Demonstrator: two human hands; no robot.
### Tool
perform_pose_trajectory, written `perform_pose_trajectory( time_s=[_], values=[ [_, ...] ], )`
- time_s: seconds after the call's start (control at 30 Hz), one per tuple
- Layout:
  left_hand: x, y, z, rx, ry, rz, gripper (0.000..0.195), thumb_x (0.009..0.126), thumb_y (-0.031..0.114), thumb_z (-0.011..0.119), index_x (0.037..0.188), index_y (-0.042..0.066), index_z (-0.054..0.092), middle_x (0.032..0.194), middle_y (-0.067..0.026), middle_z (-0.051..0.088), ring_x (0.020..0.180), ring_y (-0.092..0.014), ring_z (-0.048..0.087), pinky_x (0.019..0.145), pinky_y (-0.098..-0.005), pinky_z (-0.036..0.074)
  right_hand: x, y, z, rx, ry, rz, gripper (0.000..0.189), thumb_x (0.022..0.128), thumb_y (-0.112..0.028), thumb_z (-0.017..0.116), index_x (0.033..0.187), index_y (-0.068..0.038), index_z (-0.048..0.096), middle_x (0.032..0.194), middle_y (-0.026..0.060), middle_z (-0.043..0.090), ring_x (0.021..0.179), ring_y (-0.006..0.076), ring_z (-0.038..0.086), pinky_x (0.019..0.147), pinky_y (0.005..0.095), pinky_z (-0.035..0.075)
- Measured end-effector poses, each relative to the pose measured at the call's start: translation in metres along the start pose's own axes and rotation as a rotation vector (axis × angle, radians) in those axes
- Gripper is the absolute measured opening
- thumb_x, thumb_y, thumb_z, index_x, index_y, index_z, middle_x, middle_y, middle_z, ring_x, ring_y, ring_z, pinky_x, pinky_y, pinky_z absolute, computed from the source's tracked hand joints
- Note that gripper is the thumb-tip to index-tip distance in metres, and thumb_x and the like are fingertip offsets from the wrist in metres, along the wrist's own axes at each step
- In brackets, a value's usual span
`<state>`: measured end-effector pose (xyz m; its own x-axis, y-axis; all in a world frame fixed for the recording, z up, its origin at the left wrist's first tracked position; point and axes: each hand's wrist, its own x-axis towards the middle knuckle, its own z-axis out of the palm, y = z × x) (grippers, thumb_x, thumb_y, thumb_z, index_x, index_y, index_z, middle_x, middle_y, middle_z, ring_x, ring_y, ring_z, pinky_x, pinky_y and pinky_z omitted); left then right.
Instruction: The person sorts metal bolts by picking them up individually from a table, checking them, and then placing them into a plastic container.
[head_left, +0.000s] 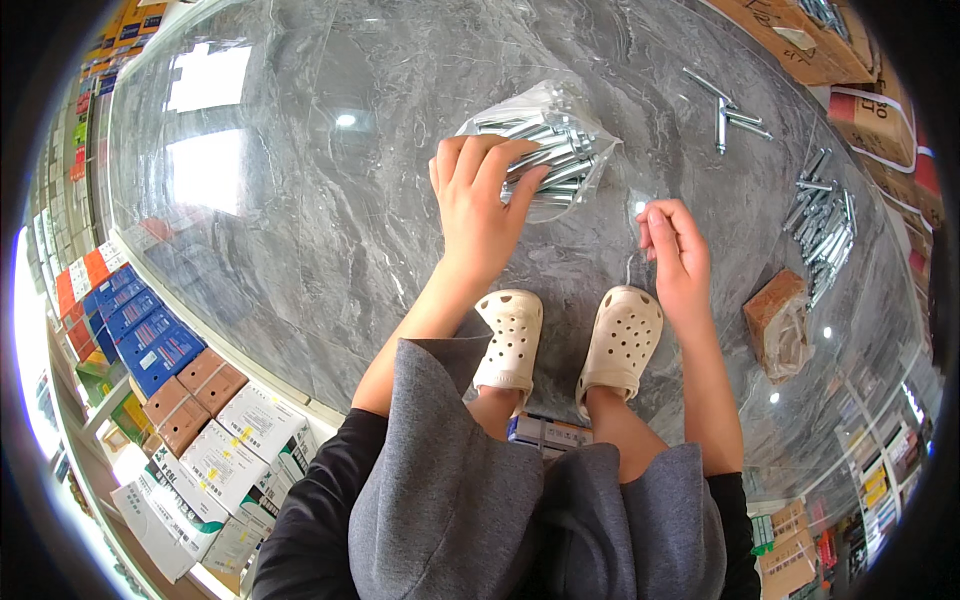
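A clear plastic bag (551, 94) lies on the grey marbled floor, packed with shiny metal bolts (559, 161) that look like sleeve anchors. My left hand (476, 199) grips it from the left, thumb and fingers curled over the bolts. To the right of the bag, my right hand (681, 251) hovers with thumb and fingertips drawn together. Whether something thin sits in that pinch is unclear. A thin white strand (629, 266) shows just left of it, near the toe of my right clog (622, 337).
Loose bolts (721, 124) lie at upper right, with a larger pile (825, 225) farther right. Near that pile is a small brown box (772, 319) with clear plastic. An open carton (810, 37) stands at top right. Stacked boxes (247, 420) line the left shelf.
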<state>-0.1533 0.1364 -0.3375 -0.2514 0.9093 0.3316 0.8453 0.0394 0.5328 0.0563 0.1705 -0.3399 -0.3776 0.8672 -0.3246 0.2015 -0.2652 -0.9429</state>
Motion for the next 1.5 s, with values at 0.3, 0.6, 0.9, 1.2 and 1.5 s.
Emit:
perform_pose_trajectory(
  time_s=[0.3, 0.6, 0.9, 1.2, 1.5],
  values=[
    [0.0, 0.001, -0.002, -0.163, -0.113, -0.124, 0.018, 0.07, 0.005, 0.07, 0.087, 0.008, 0.066, 0.074, -0.003, 0.057, 0.068, -0.018, 0.055, 0.064, -0.0291, 0.043, 0.062, 0.048, -0.032, -0.178, 0.355, -0.046, 0.014, 0.085, -0.013, 0.059, 0.095, -0.003, 0.056, 0.081, -0.0007, 0.055, 0.071, 0.0092, 0.048, 0.065, 0.0239, 0.041],
    [-0.001, 0.005, -0.002, -0.142, -0.041, 0.052, 0.019, 0.07, 0.004, 0.068, 0.088, 0.008, 0.063, 0.076, -0.003, 0.058, 0.068, -0.021, 0.053, 0.06, -0.0311, 0.043, 0.132, 0.113, -0.115, -1.052, 0.537, 0.083, 0.032, 0.083, -0.038, 0.057, 0.092, -0.007, 0.057, 0.098, 0.0137, 0.057, 0.087, 0.0327, 0.057, 0.07, 0.0438, 0.045],
    [-0.001, 0.008, -0.002, -0.191, -0.066, 0.019, 0.024, 0.073, -0.001, 0.064, 0.095, 0.006, 0.062, 0.072, -0.0043, 0.055, 0.066, -0.02, 0.051, 0.061, -0.0302, 0.042, 0.06, 0.053, -0.058, -0.374, 0.188, 0.163, 0.024, 0.086, -0.027, 0.059, 0.088, -0.003, 0.061, 0.069, 0.0043, 0.059, 0.058, 0.0126, 0.052, 0.057, 0.0265, 0.042],
    [0.005, 0.042, -0.03, -0.573, -0.294, -0.186, 0.027, 0.076, 0.007, 0.066, 0.102, 0.005, 0.059, 0.077, -0.0054, 0.054, 0.063, -0.015, 0.051, 0.058, -0.0268, 0.044, 0.001, -0.049, -0.031, -0.266, -0.141, -0.208, 0.014, 0.075, -0.007, 0.069, 0.082, -0.002, 0.058, 0.069, 0.0011, 0.055, 0.059, 0.0087, 0.047, 0.054, 0.0225, 0.039],
    [-0.004, 0.043, -0.032, -0.916, -0.483, -0.307, 0.017, 0.083, 0.008, 0.062, 0.099, 0.002, 0.061, 0.086, -0.0058, 0.063, 0.07, -0.01, 0.055, 0.061, -0.0231, 0.044, 0.001, -0.06, -0.019, -0.17, -0.124, -0.377, 0.017, 0.076, -0.008, 0.068, 0.083, -0.002, 0.055, 0.069, 0.0036, 0.051, 0.058, 0.0124, 0.046, 0.053, 0.0243, 0.039]
  ],
)
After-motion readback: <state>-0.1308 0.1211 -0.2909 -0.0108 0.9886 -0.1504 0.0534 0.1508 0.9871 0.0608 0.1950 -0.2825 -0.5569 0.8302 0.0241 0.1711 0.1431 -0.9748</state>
